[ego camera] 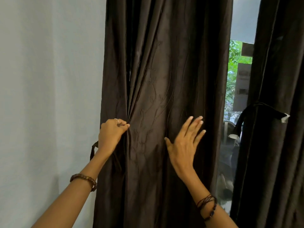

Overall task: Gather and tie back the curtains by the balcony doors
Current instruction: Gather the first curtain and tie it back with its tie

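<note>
A dark brown left curtain [164, 71] with stitched plant patterns hangs loose in front of me. My left hand [111, 134] grips a bunch of its folds near the left edge at waist height. My right hand [185, 142] is spread with straight fingers against the curtain's front, further right. A dark tie-back strap [93, 149] hangs by the wall behind my left wrist. The right curtain [278, 79] is gathered, with a dark tie-back band [263, 110] wrapped round it.
A pale wall [49, 96] fills the left side. Between the two curtains a strip of balcony door glass [236, 79] shows green foliage and a building outside, with dim objects lower down.
</note>
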